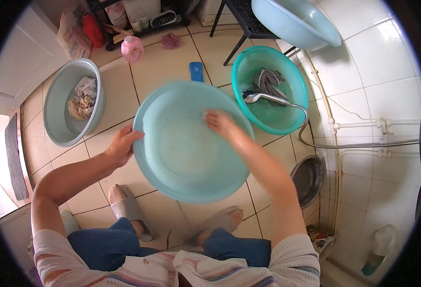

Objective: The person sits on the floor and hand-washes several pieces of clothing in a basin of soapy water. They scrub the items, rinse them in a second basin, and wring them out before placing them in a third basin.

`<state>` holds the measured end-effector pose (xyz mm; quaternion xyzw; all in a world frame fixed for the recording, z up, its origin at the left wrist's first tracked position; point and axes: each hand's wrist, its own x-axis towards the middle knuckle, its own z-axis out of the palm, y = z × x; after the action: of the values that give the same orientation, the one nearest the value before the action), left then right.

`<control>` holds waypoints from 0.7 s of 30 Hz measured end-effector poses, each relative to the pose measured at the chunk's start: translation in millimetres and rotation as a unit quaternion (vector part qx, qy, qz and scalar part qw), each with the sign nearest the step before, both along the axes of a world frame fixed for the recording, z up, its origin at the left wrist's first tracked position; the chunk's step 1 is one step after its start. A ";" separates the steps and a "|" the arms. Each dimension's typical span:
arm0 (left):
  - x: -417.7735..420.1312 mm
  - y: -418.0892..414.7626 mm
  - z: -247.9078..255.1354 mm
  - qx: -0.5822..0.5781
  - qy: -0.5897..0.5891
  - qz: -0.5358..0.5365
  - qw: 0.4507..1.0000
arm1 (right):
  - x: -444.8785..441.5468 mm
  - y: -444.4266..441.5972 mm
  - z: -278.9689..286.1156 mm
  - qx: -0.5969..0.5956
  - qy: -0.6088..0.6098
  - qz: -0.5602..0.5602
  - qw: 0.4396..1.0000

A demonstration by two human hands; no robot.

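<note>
A wide light-blue plastic basin (189, 150) is held in front of me, above the tiled floor. My left hand (123, 141) grips its left rim, thumb over the edge. Inside the basin, toward its upper right, is my right hand (219, 122), blurred, with the fingers bent. Nothing is visible in that hand, and the blur hides whether its fingers touch the wall. Just right of the basin stands a green plastic tub (271, 118) holding a dark grey cloth (268, 82) and a metal shower head (255, 97) whose hose runs over the rim.
At left, a grey basin (49, 111) contains crumpled cloths (83, 102). A pink bottle (132, 50), a pink cloth (171, 41) and a blue item (196, 71) lie beyond. A black stool (246, 21) bears another basin (303, 32). Wall pipes (330, 118) and a dark bowl (309, 183) are at right.
</note>
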<state>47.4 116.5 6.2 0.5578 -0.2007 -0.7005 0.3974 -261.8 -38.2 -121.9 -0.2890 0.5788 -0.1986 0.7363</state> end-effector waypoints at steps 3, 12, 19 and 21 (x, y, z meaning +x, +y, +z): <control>-34.1 -19.8 7.7 -0.032 0.048 -0.053 0.997 | 43.5 -11.5 -44.3 -0.213 -0.155 -0.097 0.960; 16.0 5.9 10.0 -0.068 0.015 -0.086 0.994 | 15.5 91.0 76.7 -0.173 0.066 0.520 0.834; -29.9 0.2 21.9 -0.068 0.063 -0.146 0.985 | -70.2 60.2 174.6 -0.601 0.221 0.202 0.741; -53.8 -17.6 34.3 -0.105 0.071 -0.153 0.980 | -115.4 67.7 197.6 -0.611 0.287 0.148 0.723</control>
<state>-6.4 98.9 40.5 0.4244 -0.3271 -0.7658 0.3555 -377.2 29.5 75.7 -0.8009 0.4659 -0.3054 0.2194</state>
